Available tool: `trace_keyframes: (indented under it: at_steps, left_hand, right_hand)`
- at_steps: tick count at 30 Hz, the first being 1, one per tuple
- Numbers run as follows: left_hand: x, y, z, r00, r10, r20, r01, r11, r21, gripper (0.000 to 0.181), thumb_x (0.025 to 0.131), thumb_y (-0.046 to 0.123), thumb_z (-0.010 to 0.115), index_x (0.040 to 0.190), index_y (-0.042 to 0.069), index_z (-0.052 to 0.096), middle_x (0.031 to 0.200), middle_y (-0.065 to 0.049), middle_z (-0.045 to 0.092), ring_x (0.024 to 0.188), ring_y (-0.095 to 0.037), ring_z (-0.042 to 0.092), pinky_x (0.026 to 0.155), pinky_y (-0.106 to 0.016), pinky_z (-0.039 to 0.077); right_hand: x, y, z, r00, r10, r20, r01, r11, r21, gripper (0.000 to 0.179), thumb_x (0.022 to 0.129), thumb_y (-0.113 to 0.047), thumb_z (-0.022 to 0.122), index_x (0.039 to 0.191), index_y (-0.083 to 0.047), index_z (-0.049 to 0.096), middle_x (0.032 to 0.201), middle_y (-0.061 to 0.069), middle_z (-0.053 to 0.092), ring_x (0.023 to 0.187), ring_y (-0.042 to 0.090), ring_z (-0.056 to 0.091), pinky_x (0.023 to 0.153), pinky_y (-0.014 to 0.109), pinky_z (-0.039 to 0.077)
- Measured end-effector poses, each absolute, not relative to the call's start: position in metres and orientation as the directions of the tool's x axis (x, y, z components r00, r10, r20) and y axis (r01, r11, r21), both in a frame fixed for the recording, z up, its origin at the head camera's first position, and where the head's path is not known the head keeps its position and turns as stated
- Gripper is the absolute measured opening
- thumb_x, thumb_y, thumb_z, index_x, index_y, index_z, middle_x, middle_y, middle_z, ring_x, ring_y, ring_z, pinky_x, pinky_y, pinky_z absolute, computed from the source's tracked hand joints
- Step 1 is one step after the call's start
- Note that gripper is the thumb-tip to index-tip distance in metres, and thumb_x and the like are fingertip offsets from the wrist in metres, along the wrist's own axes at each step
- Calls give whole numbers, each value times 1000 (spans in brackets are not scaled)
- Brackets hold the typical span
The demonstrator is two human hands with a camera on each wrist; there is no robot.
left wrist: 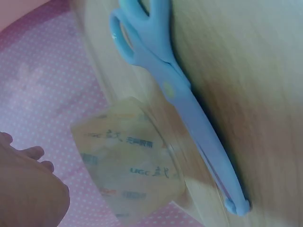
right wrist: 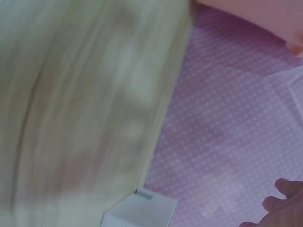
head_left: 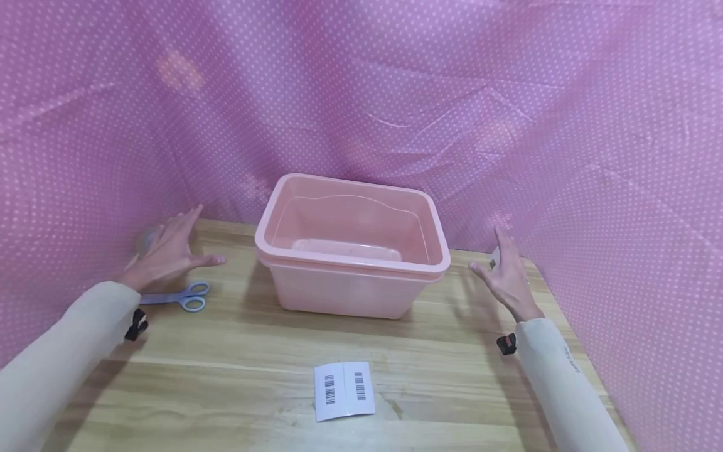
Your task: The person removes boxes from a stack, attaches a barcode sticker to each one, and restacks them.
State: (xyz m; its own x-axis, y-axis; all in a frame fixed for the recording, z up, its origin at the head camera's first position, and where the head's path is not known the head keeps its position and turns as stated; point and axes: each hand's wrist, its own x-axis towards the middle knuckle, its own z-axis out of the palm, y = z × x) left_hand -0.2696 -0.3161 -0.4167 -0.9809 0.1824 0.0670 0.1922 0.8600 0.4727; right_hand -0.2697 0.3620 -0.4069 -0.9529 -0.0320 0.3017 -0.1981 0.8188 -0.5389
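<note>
A pink plastic tub [head_left: 344,292] stands mid-table, its doubled rim suggesting two nested tubs. To its left, my left hand [head_left: 166,251] is raised with fingers spread and holds nothing. Light blue scissors [left wrist: 206,137] lie on the table beside that wrist, their finger loops [head_left: 198,285] toward the tub. Behind the left hand is a roll of tape [left wrist: 132,165] with printed lettering, partly hidden in the head view. On the tub's right, my right hand [head_left: 511,279] hovers with thumb and fingers apart, also holding nothing. A white box [right wrist: 139,210] sits near it, mostly covered by the hand in the head view.
Two white barcode labels [head_left: 344,407] lie side by side at the front of the wooden table [head_left: 237,376]. A pink dotted cloth [head_left: 565,125] hangs around the back and both sides, close to the table's edges.
</note>
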Motion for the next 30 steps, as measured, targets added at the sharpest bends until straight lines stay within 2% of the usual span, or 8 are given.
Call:
trace_keyframes:
  at_steps: [3, 6, 9, 12, 17, 21, 25, 30]
  left_hand:
    - [-270, -317, -413, -982, 182, 49, 179, 822, 541, 121, 87, 59, 71, 161, 22, -18, 169, -25, -7, 152, -57, -4, 118, -79, 0]
    - [-271, -318, -409, -983, 180, 21, 151, 749, 645, 118, 90, 52, 71, 158, 32, -24, 170, -21, -11, 152, -57, -5, 115, -81, 7]
    - [-270, -319, -405, -983, 185, 6, 124, 634, 763, 113, 95, 43, 69, 154, 42, -28, 170, -12, -18, 154, -52, -9, 117, -79, 6]
    - [-268, -320, -402, -980, 200, 15, 118, 518, 847, 108, 98, 36, 66, 154, 45, -27, 170, -4, -21, 156, -42, -14, 122, -72, -1]
    - [-265, -314, -398, -974, 226, 31, 128, 426, 896, 103, 100, 33, 62, 157, 40, -24, 171, -2, -19, 158, -37, -11, 127, -64, -2]
    - [-264, -304, -394, -964, 262, 35, 133, 368, 920, 99, 101, 28, 60, 159, 33, -21, 172, -5, -16, 159, -36, -11, 128, -61, -3]
    - [-260, -293, -392, -957, 288, 42, 141, 332, 933, 96, 102, 26, 59, 161, 25, -18, 172, -8, -11, 159, -37, -9, 128, -61, -3]
    - [-256, -282, -390, -945, 318, 76, 172, 289, 942, 89, 103, 22, 56, 163, 16, -10, 172, -13, -4, 158, -40, -2, 126, -65, 5]
  right_hand:
    - [-267, 358, -399, -966, -7, 259, -179, 741, -647, 102, 94, -42, 67, 164, -25, -5, 172, 14, 2, 156, 50, 7, 118, 78, 13]
    - [-266, 355, -392, -975, 13, 221, -161, 643, -749, 102, 97, -43, 64, 162, -30, -14, 173, 8, -5, 158, 43, 1, 122, 75, 8]
    - [-266, 350, -385, -978, 26, 208, -158, 559, -814, 100, 99, -43, 61, 161, -29, -15, 173, 7, -4, 160, 35, 0, 127, 66, 6]
    - [-266, 344, -378, -975, 23, 220, -183, 476, -860, 96, 100, -42, 58, 162, -21, -12, 173, 9, -1, 161, 30, 3, 131, 56, 7]
    - [-264, 332, -366, -976, 11, 218, -200, 354, -914, 90, 101, -38, 54, 163, -14, -6, 173, 12, 2, 161, 31, 5, 132, 51, 7]
    - [-261, 323, -356, -979, 7, 204, -194, 288, -938, 85, 102, -34, 53, 163, -9, -2, 172, 15, 7, 159, 35, 10, 132, 54, 8]
    - [-258, 310, -348, -983, -12, 183, -181, 238, -954, 82, 103, -29, 52, 162, -5, 2, 170, 16, 14, 157, 37, 16, 131, 55, 11]
    - [-256, 293, -339, -984, -47, 171, -176, 159, -971, 78, 102, -19, 50, 161, -2, 1, 169, 18, 14, 157, 36, 15, 132, 45, 13]
